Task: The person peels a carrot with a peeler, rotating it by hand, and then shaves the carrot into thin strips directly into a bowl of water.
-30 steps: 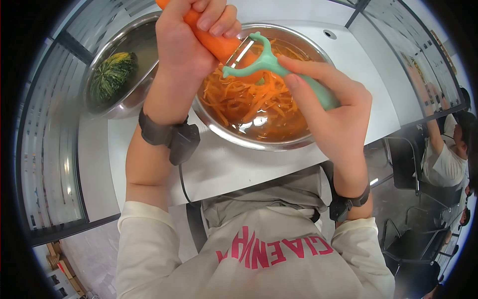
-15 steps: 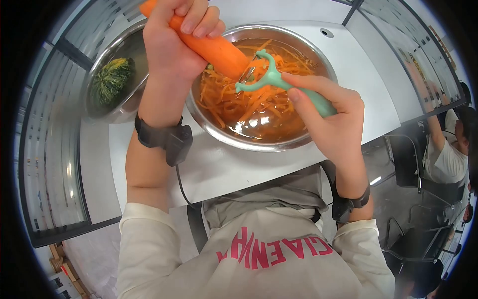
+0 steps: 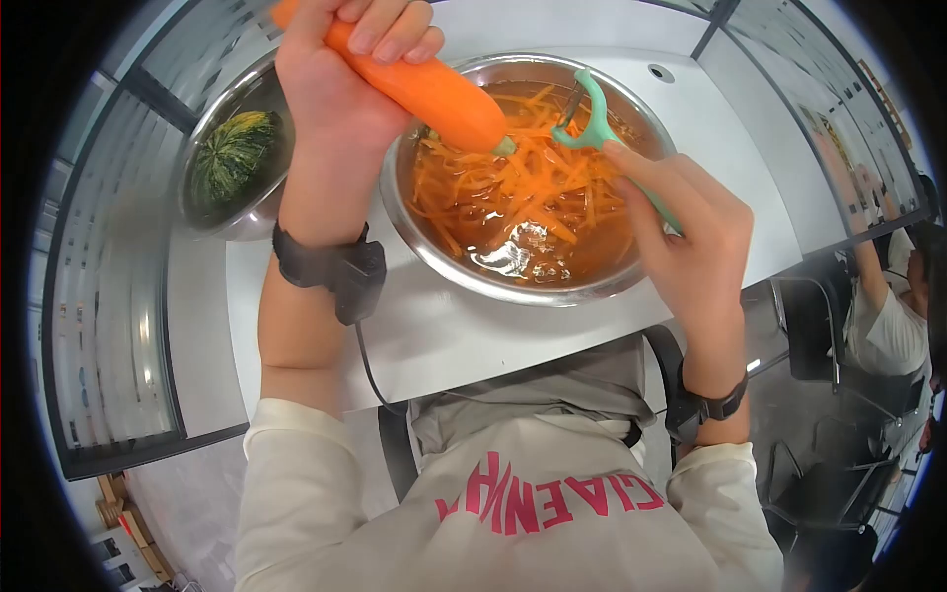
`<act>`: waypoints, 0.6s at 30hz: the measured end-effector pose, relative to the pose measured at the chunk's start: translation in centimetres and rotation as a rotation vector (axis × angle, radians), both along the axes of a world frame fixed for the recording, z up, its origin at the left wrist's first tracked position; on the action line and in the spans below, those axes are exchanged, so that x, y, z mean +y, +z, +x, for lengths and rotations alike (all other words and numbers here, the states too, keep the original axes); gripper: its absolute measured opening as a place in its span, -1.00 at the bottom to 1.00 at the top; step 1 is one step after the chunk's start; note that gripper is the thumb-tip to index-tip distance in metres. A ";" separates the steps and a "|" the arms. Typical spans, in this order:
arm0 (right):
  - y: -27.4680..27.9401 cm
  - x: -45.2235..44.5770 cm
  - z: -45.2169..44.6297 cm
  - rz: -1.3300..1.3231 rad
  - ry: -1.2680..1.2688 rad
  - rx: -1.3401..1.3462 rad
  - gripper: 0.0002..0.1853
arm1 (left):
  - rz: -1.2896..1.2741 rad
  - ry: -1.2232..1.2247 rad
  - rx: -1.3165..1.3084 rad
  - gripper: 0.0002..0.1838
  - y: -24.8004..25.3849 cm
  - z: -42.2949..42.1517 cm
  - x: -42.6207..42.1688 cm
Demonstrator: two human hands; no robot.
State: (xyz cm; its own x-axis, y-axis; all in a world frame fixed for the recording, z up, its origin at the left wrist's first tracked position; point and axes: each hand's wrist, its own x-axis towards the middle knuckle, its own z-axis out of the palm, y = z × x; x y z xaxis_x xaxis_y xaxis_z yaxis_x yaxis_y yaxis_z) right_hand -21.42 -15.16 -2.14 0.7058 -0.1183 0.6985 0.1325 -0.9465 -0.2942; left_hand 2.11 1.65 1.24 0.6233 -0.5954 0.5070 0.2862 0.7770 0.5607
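Note:
My left hand (image 3: 360,79) is wrapped round a thick orange carrot (image 3: 439,97), its stem end pointing down to the right over a steel bowl (image 3: 406,219). In the bowl, long thin carrot peelings (image 3: 533,183) lie in orange-tinted water. A mint-green Y-shaped peeler (image 3: 595,116) is gripped by its handle in my right hand (image 3: 695,217). The peeler's head is above the right part of the bowl, apart from the carrot.
At the left stands a second metal bowl (image 3: 202,222) with a dark green, striped squash (image 3: 237,156) inside. Both bowls are on a white table (image 3: 473,340) with low glass partitions around it. Black chairs (image 3: 814,326) and another person's sleeve (image 3: 883,331) appear at the right.
The peeler has left the carrot's end and moved right and slightly up with my right hand. My left hand still grips the carrot, nearly in place.

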 end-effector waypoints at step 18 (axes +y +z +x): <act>3.0 2.9 1.7 0.702 0.335 0.049 -0.76 | -0.005 -0.025 -0.099 -0.64 -0.1 -0.9 -0.4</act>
State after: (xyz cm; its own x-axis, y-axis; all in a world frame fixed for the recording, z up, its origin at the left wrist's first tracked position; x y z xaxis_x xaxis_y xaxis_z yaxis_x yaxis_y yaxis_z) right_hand -19.74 -12.23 0.90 0.8099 -0.2961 0.5063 0.3500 -0.4486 -0.8223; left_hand 1.17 1.21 1.14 0.5552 -0.6073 0.5682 0.2491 0.7733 0.5831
